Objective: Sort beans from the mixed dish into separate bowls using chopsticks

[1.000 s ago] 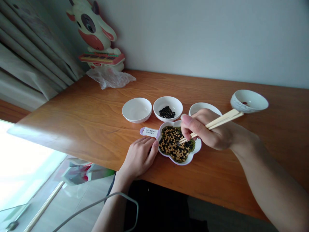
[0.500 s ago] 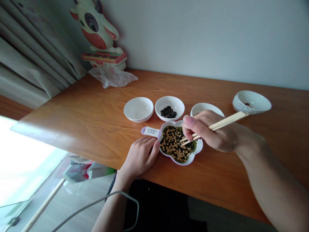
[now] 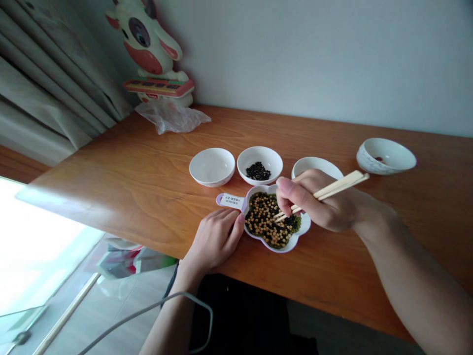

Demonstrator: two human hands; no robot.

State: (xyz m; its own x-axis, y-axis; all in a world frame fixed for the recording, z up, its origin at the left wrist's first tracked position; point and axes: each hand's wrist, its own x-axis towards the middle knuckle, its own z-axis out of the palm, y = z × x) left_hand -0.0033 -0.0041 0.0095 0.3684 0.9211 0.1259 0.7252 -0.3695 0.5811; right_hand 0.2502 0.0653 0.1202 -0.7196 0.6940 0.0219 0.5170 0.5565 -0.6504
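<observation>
Clearly, the dish (image 3: 303, 226) lies between the unclenched left hand (image 3: 217, 238) and right hand (image 3: 320, 202) gripping chopsticks (image 3: 338, 185).

Bench (image 3: 148, 162) is grained wood, semi-gloss, with glare on the front-left corner. Bowls (image 3: 212, 167) look like smooth, shiny ceramic; scalloped dish (image 3: 293, 242) near the front edge looks plastic; chopsticks (image 3: 340, 184) are matt bare wood. Crinkly clear plastic bag (image 3: 173, 118) by the back-left corner.
</observation>
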